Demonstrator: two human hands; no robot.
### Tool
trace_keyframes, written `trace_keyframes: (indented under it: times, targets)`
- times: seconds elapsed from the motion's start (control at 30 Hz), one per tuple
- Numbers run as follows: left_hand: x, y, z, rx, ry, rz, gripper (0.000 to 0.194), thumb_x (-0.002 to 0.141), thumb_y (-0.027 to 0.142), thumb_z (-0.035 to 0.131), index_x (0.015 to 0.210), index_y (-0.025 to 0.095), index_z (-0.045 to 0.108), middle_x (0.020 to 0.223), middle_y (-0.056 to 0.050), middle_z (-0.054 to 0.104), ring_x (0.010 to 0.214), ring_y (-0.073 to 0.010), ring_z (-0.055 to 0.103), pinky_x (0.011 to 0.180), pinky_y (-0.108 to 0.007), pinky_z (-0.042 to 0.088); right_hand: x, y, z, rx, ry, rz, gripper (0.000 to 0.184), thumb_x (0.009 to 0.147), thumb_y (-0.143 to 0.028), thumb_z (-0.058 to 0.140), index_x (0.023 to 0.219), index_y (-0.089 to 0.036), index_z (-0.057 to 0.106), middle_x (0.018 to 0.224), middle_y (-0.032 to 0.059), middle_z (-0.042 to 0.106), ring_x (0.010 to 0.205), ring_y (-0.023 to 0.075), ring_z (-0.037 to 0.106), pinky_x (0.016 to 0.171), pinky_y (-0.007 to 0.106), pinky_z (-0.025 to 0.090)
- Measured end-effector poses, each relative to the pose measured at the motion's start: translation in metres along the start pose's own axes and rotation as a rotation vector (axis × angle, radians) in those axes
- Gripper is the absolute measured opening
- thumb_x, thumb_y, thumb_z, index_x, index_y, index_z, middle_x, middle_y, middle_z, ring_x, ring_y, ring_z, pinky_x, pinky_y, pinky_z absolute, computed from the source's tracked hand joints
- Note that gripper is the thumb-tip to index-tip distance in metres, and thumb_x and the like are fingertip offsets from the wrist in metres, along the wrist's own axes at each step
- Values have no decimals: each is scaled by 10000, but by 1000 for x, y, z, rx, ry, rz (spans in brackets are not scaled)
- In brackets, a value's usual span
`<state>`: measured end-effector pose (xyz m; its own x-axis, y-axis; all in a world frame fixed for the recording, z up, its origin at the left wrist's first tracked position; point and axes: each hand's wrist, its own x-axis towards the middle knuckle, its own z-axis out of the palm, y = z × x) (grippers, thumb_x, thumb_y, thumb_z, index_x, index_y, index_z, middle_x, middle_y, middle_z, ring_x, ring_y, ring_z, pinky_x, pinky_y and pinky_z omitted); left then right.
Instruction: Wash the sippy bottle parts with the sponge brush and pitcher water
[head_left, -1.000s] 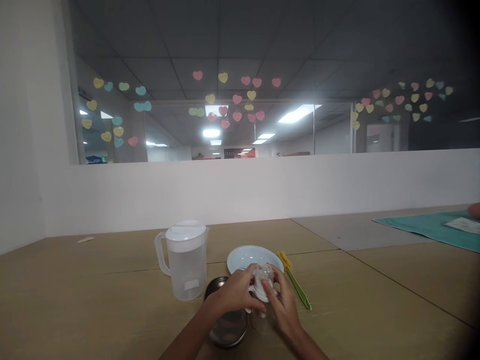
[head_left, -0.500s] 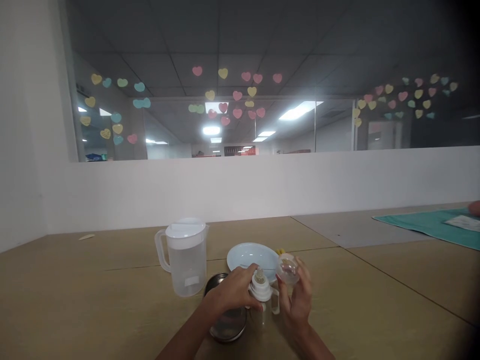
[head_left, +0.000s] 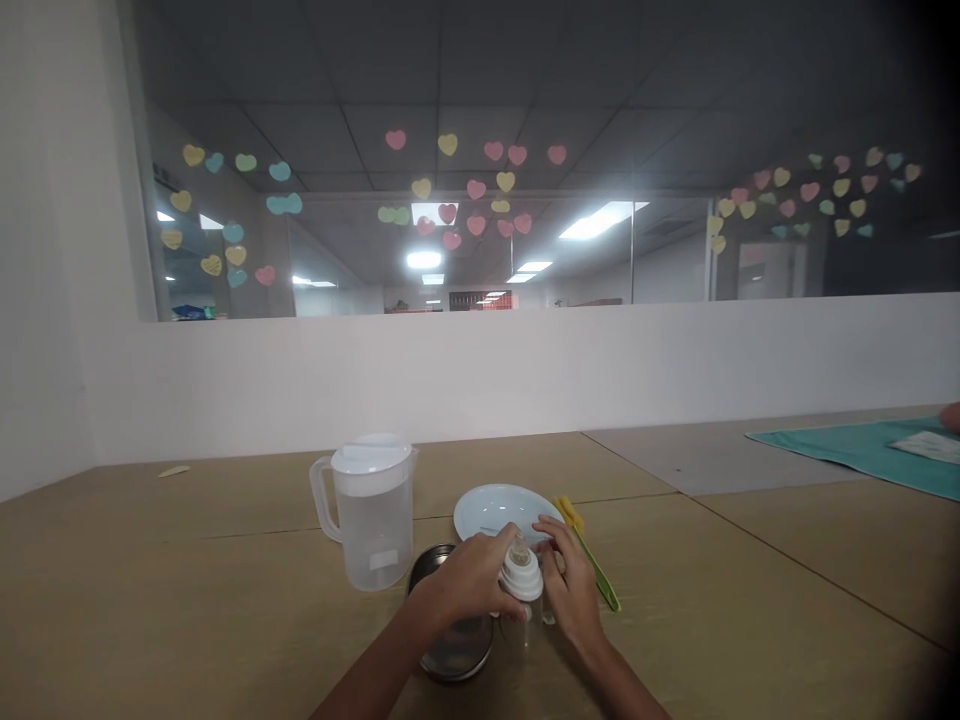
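A baby bottle (head_left: 527, 625) stands upright, with a white collar and a clear teat on top. My left hand (head_left: 472, 580) is closed around its upper part from the left. Just right of the bottle is my right hand (head_left: 576, 590), its fingers bent toward the plate behind. Whatever lies between those fingertips is mostly hidden; the clear domed cap cannot be made out. A round metal tin (head_left: 457, 660) sits under my left hand and wrist. Behind the bottle is a pale blue plate (head_left: 499, 505), partly covered by both hands.
A lidded clear plastic jug (head_left: 375, 535) stands at left. A brush with yellow bristles and a green handle (head_left: 606, 582) lies right of my right hand. Far right, a teal cloth (head_left: 840, 448) bears a white item, with part of another person's hand (head_left: 951, 416) beside it. A wall closes the table's back.
My right hand has moved left and inward toward the bottle and plate. The clear cap it held up has gone out of sight, and the brush is now uncovered. My left hand stays on the bottle.
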<state>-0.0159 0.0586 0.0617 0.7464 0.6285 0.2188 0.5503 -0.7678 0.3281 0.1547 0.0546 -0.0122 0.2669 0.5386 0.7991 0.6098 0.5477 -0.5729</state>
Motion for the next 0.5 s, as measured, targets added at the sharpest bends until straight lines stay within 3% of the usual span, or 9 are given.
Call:
trace_keyframes:
  times: [0.13,0.33,0.5]
  targets:
    - [-1,1,0,17,1,-11,601,587,417,746,1047,236,405,954,-16,619,857,-227,579,625,-235,365,0,-8,1,35,-85,68,294,857,-372,417,1002,-205,611,1067,88,639,1013,236,572,879,404,458]
    - [-1,2,1,41,-13,-26,601,598,416,731,1063,238,394,997,-25,613,889,-246,581,657,-251,379,2,-16,-2,72,-254,198,429,905,-447,270,1106,-206,563,1035,78,666,916,219,624,825,390,487]
    - [-1,0,3,34,8,-17,623,590,409,736,1076,230,390,1014,-36,611,911,-255,576,667,-259,388,-1,-11,-3,14,-231,145,427,912,-427,256,1091,-198,569,1004,80,673,916,216,623,820,388,488]
